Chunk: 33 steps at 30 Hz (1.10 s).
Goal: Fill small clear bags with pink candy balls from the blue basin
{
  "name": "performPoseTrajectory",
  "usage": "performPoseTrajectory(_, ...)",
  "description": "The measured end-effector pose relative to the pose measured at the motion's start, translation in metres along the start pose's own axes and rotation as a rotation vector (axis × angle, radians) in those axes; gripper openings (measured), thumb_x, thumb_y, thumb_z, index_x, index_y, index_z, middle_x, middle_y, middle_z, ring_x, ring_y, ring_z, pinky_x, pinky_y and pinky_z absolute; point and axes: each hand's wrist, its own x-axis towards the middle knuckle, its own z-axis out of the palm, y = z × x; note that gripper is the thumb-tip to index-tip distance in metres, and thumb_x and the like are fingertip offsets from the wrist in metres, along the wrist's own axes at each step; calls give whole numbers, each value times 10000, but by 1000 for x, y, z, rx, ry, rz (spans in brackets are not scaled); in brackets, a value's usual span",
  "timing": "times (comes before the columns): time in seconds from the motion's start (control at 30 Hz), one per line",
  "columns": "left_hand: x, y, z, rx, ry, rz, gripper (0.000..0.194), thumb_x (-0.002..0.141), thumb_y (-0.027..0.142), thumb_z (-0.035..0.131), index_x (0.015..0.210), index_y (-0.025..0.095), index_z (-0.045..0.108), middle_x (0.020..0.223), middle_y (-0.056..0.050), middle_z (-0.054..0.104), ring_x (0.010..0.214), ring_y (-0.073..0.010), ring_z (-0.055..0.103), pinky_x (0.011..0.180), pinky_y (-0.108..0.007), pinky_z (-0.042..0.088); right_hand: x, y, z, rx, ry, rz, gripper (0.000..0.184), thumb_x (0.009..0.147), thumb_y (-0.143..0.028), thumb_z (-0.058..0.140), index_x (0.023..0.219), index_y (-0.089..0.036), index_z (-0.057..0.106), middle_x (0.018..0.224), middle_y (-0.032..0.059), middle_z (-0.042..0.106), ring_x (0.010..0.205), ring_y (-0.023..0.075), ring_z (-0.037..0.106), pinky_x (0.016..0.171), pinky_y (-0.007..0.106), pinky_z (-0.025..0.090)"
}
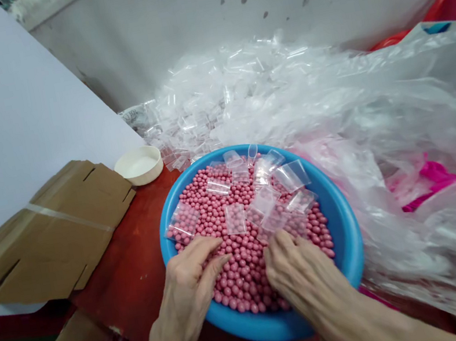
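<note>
We show the left hand (186, 283) lying open on pink beads (245, 267); right hand (299, 275) bunched, perhaps pinching a small clear bag (273, 215).

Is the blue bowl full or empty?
Not empty: pink beads cover the bottom of the blue bowl, and small clear bags lie on top. I cannot tell how deep the beads go.

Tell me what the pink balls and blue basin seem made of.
The pink balls have a pearly, glossy coat: perhaps plastic or coated candy, the look leaves it open. The blue basin looks like moulded plastic: smooth, evenly coloured, rounded rim.
</note>
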Motion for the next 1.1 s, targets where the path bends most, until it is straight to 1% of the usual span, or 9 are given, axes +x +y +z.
performPoseTrajectory(0.1,-3,-5,4,69,-36,-2,159,857,160,532,974,184,638,936,-49,697,834,-163,648,758,-271,515,3,-1,21,-193,-53,29,434,721,21,354,1076,-75,584,1069,251,607,1088,408,495,768,566,482)
performPoseTrajectory(0.27,-2,-14,13,118,-105,19,182,854,182,509,973,208,645,916,-57,687,819,-187,650,719,-291,530,30,13,25,13,-134,13,369,788,-63,456,1144,-108,540,1168,156,582,1110,302,492,857,452,470)
performPoseTrajectory(0.47,-1,-12,13,86,-115,-52,244,867,148,472,1064,179,612,978,-75,678,886,-190,642,780,-327,527,59,32,3,415,-255,442,125,812,-100,530,741,-149,621,722,39,661,659,169,597,617,285,444)
performPoseTrajectory(0.53,-1,-10,13,68,-113,-87,233,861,132,481,1049,178,612,999,-75,675,907,-192,638,794,-334,524,58,37,0,641,-215,543,66,780,-108,588,807,-155,625,722,18,672,663,163,618,608,268,449)
performPoseTrajectory(0.63,-1,-8,14,54,-104,-99,232,849,117,502,1042,181,613,1024,-71,673,939,-192,633,823,-331,518,52,42,-1,810,-133,579,302,731,-97,640,1020,-169,588,766,-7,674,694,159,632,635,266,473)
performPoseTrajectory(0.8,-2,-7,15,54,-96,-79,187,849,127,511,985,163,634,993,-69,683,913,-182,641,817,-303,519,26,41,-7,414,-267,386,120,776,-98,521,808,-181,601,816,38,656,754,199,603,681,336,484)
performPoseTrajectory(0.93,-2,-7,17,95,-82,-52,199,860,129,487,983,162,641,1009,-76,682,929,-189,639,835,-317,519,-2,26,2,6,47,173,364,826,-115,348,1130,-144,545,1177,181,583,1117,341,487,833,510,440)
performPoseTrajectory(1.0,-1,-7,17,109,-74,-9,215,865,111,462,972,155,643,982,-78,686,905,-186,644,814,-309,526,-2,19,13,-51,139,182,347,816,-118,349,1082,-160,568,1139,188,596,1078,339,502,785,473,461)
performPoseTrajectory(1.1,0,-7,17,134,-87,41,256,875,80,419,964,144,651,958,-81,688,871,-174,647,773,-277,530,17,15,27,97,-55,287,242,793,-86,413,844,-204,617,889,108,638,789,231,575,626,320,459)
